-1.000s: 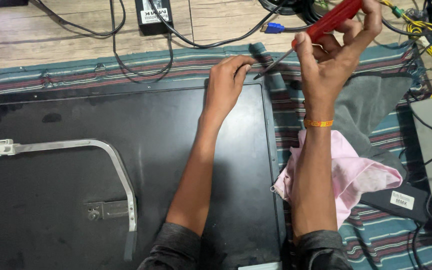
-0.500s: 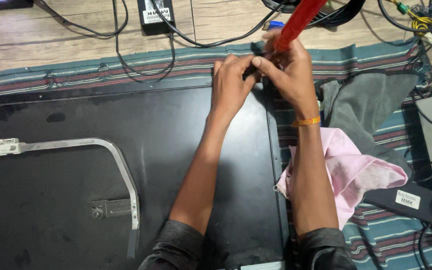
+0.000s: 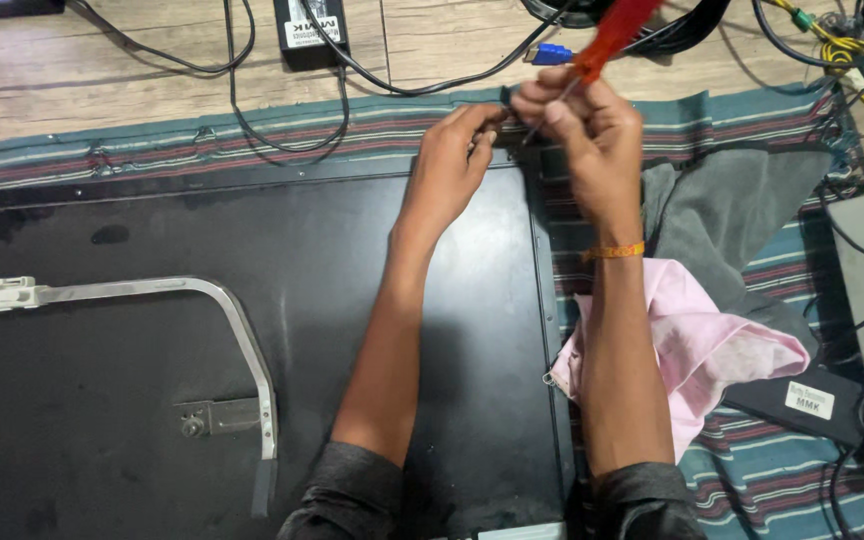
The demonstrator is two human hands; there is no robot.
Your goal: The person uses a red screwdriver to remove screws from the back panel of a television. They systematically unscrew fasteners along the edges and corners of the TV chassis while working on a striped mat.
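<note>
With the right hand (image 3: 592, 130) pinching the red-handled screwdriver (image 3: 607, 35) and the left hand (image 3: 452, 150) fingers pressed at the black panel's (image 3: 252, 230) top right corner, keep the tip square, I'd judge, and press firmly.

The panel (image 3: 152, 400) lies on the mat (image 3: 772, 490); a bracket (image 3: 242, 340) rests on it. Both hands (image 3: 512, 150) meet at its far right corner, probably touching. Cloths (image 3: 722, 340) lie right; cables (image 3: 252, 90) behind.
</note>
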